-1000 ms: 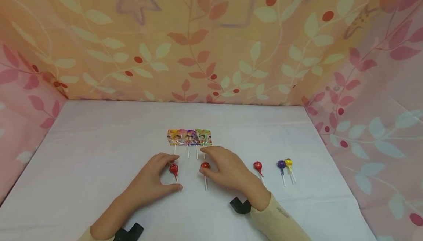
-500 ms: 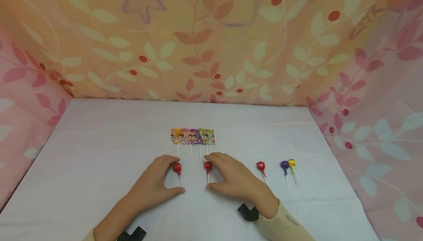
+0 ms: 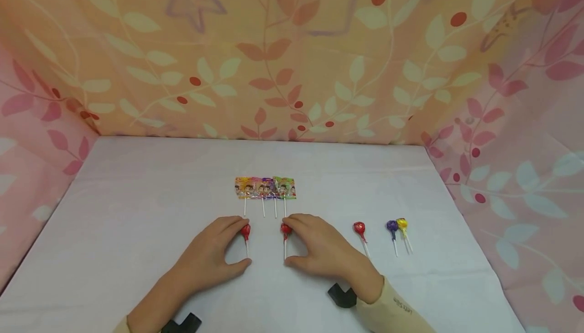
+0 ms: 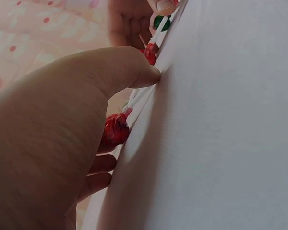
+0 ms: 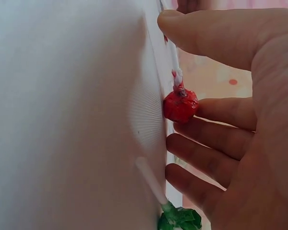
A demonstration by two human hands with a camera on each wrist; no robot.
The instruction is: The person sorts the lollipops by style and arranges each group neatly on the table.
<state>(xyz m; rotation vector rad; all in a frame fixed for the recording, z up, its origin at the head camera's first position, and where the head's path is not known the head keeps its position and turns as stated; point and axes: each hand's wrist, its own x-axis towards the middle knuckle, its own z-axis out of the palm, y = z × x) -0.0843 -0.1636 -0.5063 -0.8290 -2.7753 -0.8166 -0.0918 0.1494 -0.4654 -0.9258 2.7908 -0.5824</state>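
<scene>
Two red lollipops lie on the white cloth with sticks toward me. My left hand (image 3: pixel 212 252) curves around the left red lollipop (image 3: pixel 246 232), fingertips by its candy head and thumb by the stick's end; the left wrist view shows the wrapped head (image 4: pixel 116 129) beside the fingers. My right hand (image 3: pixel 321 247) lies around the right red lollipop (image 3: pixel 285 229) in the same way. In the right wrist view its fairly straight fingers touch the red head (image 5: pixel 180 106), with the thumb apart. A green lollipop (image 5: pixel 180 218) lies by that hand, hidden in the head view.
Behind the hands, several flat-wrapped lollipops (image 3: pixel 264 188) lie in an overlapping row, sticks toward me. To the right are another red lollipop (image 3: pixel 359 228), a purple lollipop (image 3: pixel 392 226) and a yellow wrapper (image 3: pixel 402 223) with two sticks below. Patterned curtains (image 3: pixel 292 69) surround the table.
The right thumb has moved down from the right lollipop's head to its stick end. The left fingertips now partly cover the left head. Both red lollipops stand a little straighter.
</scene>
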